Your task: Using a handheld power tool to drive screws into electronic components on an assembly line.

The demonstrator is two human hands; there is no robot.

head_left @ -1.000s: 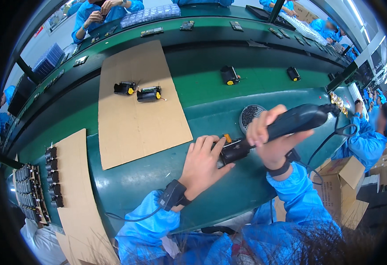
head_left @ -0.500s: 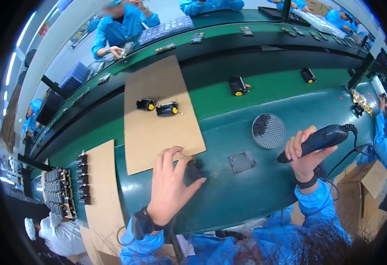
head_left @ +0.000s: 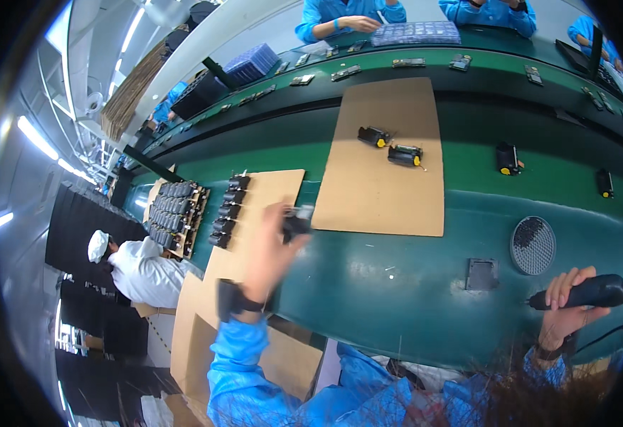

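I see my left hand (head_left: 272,245) closed around a small black part (head_left: 296,226), blurred, just at the 9 o'clock side of the large cardboard sheet (head_left: 386,160). My right hand (head_left: 564,306) grips a black electric screwdriver (head_left: 589,292) at 4 o'clock. A row of black parts (head_left: 230,211) lies on the smaller cardboard (head_left: 258,206), at 9 o'clock from the left hand.

Dark green desk (head_left: 397,285) under plain brown cardboard sheet (head_left: 386,160). Black small parts with yellow ends (head_left: 390,146) on that sheet. Round grey mesh disc (head_left: 533,245), dotted all over. Dark grey square plate (head_left: 481,274). Black power screwdriver (head_left: 589,292). Bright blue sleeves (head_left: 240,356); black wrist strap (head_left: 232,300).
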